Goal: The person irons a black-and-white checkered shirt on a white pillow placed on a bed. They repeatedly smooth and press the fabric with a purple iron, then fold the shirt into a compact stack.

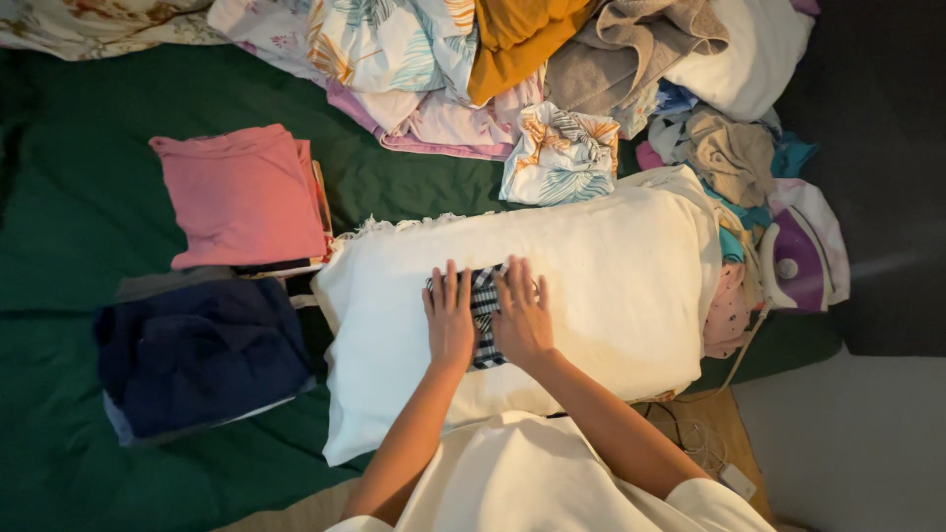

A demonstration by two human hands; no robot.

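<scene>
Pressing down flat, two hands are being laid side by side on one small folded checked cloth [485, 313], dark blue and white, which is lying at the middle of a white padded cover [591, 286] spread over the green bedding [69, 197]. The left hand [449, 317] is being rested on the cloth's left part with its fingers [451, 281] stretched out and slightly spread, nothing being gripped; the right hand [521, 313] is being rested on the cloth's right part, its fingers [516, 276] likewise extended and open, palm down. Only a narrow strip of the checked cloth is being left visible between the two hands. To the left of the white cover, two folded stacks are being kept apart on the bedding: one pink folded stack [241, 195] farther up, and one navy folded stack [197, 355] nearer the person. Along the top, one loose heap of unfolded laundry [493, 69] is being spread, with a leaf-print bundle [560, 156] lying just above the white cover. At the right edge of the cover, one purple and white iron [796, 264] is being stood among crumpled clothes.
</scene>
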